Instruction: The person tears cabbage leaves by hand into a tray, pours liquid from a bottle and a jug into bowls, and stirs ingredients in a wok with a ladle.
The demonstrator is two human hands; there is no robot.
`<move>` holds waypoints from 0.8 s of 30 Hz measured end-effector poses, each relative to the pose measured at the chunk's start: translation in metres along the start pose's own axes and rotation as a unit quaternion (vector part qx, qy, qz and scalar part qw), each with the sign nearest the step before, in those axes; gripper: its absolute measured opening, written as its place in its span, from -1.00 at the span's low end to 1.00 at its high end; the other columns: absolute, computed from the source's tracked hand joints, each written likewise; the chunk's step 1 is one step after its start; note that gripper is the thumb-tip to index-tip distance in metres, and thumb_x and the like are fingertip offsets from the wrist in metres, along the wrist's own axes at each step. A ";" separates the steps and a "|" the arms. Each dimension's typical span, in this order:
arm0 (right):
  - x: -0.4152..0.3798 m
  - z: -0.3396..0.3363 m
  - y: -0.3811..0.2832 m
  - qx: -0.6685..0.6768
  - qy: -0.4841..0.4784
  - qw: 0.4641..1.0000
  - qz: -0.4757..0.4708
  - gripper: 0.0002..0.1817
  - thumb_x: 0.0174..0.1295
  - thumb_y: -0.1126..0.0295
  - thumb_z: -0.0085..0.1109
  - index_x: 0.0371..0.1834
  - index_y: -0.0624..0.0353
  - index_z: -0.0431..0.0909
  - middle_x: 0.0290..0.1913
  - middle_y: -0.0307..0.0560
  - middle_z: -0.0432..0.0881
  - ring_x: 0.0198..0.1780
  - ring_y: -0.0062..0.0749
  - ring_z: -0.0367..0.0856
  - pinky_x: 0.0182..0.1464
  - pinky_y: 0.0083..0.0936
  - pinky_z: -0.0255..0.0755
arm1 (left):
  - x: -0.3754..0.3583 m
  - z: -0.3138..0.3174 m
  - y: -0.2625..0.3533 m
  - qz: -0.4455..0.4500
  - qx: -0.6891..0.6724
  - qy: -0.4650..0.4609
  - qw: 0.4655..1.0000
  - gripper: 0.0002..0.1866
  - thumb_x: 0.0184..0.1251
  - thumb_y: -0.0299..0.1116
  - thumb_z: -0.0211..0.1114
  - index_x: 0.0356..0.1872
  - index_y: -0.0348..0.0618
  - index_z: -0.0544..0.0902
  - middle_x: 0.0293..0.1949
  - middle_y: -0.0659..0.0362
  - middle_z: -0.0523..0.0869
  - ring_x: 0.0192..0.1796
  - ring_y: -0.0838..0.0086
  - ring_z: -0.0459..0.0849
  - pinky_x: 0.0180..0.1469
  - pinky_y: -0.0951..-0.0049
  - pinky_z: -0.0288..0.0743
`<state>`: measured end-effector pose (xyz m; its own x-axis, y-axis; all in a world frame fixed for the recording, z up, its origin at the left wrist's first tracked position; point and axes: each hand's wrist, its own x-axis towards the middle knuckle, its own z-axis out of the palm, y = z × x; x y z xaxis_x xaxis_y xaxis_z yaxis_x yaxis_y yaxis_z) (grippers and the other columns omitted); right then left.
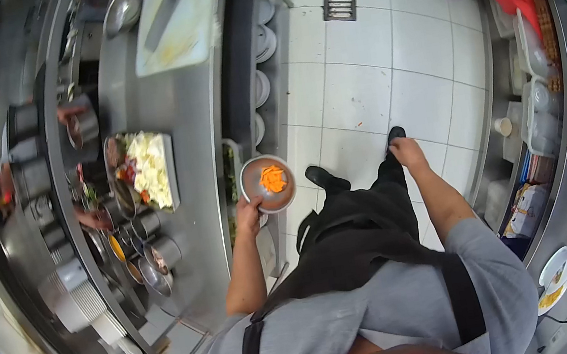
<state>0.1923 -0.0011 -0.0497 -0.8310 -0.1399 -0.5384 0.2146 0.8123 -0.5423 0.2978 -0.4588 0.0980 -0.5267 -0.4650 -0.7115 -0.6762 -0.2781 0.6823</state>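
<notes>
And it's the left hand nearer, gripping the round, smooth metal bowl by its rim; bowl at eleven o'clock from the body, one o'clock from that hand, beside the steel bench. Chunky orange pieces inside! Right hand, one o'clock, curled; contents, can't tell.

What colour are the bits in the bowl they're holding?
The bits are orange; the head view shows them best.
</notes>
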 end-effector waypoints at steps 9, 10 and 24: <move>-0.136 -0.093 0.224 -0.050 0.136 0.970 0.196 -0.75 0.18 0.30 0.13 -0.32 0.28 0.65 -0.30 0.22 0.67 -0.18 0.17 0.63 -0.04 -0.03 0.47 | 0.171 0.155 -0.002 -0.118 0.030 -0.036 0.992 -0.81 0.23 -0.54 0.19 -0.14 -0.30 0.60 -0.31 0.08 0.70 -0.31 0.37 0.73 -0.45 0.42 0.62; -0.156 -0.084 0.263 -0.138 0.119 0.964 0.196 -0.71 0.22 0.26 0.05 -0.38 0.28 0.64 -0.32 0.25 0.65 -0.21 0.21 0.62 -0.08 0.00 0.45 | 0.190 0.165 0.005 -0.130 -0.006 -0.018 0.991 -0.84 0.24 -0.54 0.17 -0.18 -0.33 0.61 -0.35 0.06 0.71 -0.37 0.35 0.72 -0.49 0.45 0.62; -0.027 -0.113 -0.029 0.024 0.047 0.988 0.145 -0.69 0.23 0.29 0.14 -0.11 0.28 0.67 -0.38 0.15 0.72 -0.37 -0.19 0.75 -0.24 -0.35 0.59 | 0.426 0.184 0.065 -0.164 -0.398 0.035 0.902 -0.66 0.48 -0.15 0.11 -0.03 -0.26 0.57 -0.19 -0.02 0.72 -0.22 0.29 0.76 -0.30 0.43 0.68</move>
<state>0.1504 0.0427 0.0536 -0.7742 0.1494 -0.6151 0.4729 0.7824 -0.4052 -0.0659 -0.5203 -0.1916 -0.3125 -0.2915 -0.9041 -0.1906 -0.9132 0.3603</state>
